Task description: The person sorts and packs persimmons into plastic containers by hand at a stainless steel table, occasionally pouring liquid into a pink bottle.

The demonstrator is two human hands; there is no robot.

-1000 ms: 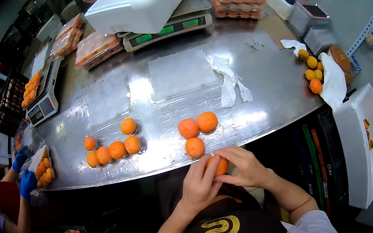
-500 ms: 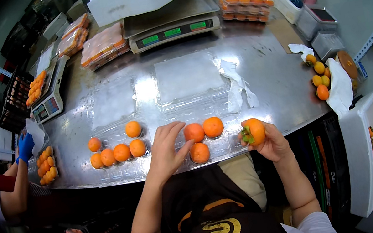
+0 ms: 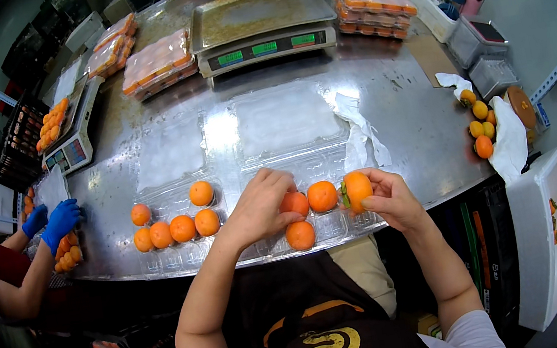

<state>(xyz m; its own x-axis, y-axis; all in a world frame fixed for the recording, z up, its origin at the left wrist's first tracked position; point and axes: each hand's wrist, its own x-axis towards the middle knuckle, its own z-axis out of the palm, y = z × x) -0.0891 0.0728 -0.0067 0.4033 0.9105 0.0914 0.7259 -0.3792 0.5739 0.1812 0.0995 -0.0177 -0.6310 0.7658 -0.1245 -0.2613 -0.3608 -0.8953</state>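
My right hand (image 3: 392, 199) holds an orange persimmon (image 3: 358, 189) on its side, green calyx facing left, just above the right end of a clear plastic tray (image 3: 264, 249). With bent fingers my left hand (image 3: 259, 205) grips another persimmon (image 3: 295, 204) sitting in that tray; the hand partly covers it. Two more, one persimmon (image 3: 323, 196) between my hands and one persimmon (image 3: 301, 235) nearer me, rest in the tray's cups. To the left, a second clear tray (image 3: 180, 259) carries several persimmons (image 3: 182, 228).
Beyond the trays lie a flat clear lid (image 3: 285, 119) and crumpled white paper (image 3: 357, 130). A scale (image 3: 267, 49) stands between stacks of packed fruit (image 3: 374, 5). Loose persimmons (image 3: 481, 129) lie at right beside a white foam box (image 3: 546, 242). Blue-gloved hands (image 3: 59, 225) work at left.
My right hand brought its persimmon left over the tray, and my left hand closed on a persimmon there. The foam box left the scale. The blue-gloved hands moved onto their fruit.
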